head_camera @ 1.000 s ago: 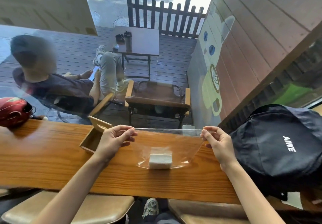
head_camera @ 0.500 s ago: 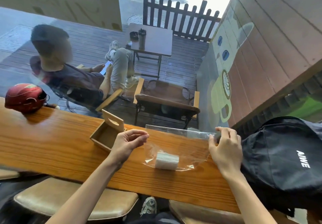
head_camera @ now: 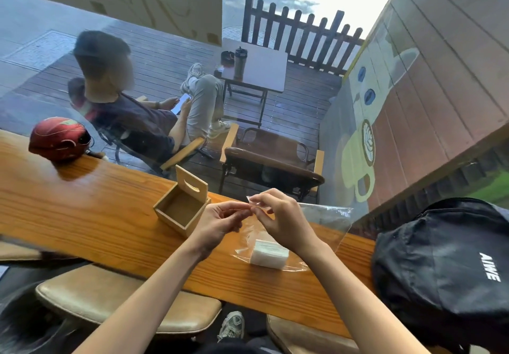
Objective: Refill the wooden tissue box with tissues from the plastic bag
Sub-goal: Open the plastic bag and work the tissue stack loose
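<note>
One black backpack sits cut off at the 3 o'clock edge of the desk, with one red helmet at 10 o'clock. One clear plastic bag at center holds one white stack of tissues, partly hidden by the wrist, while the wooden tissue box just left stands empty, lid up. Left hand and right hand both pinch the bag's top edge, fingertips nearly touching.

Clear plastic bag – white tissues; tan wooden tissue box.
</note>
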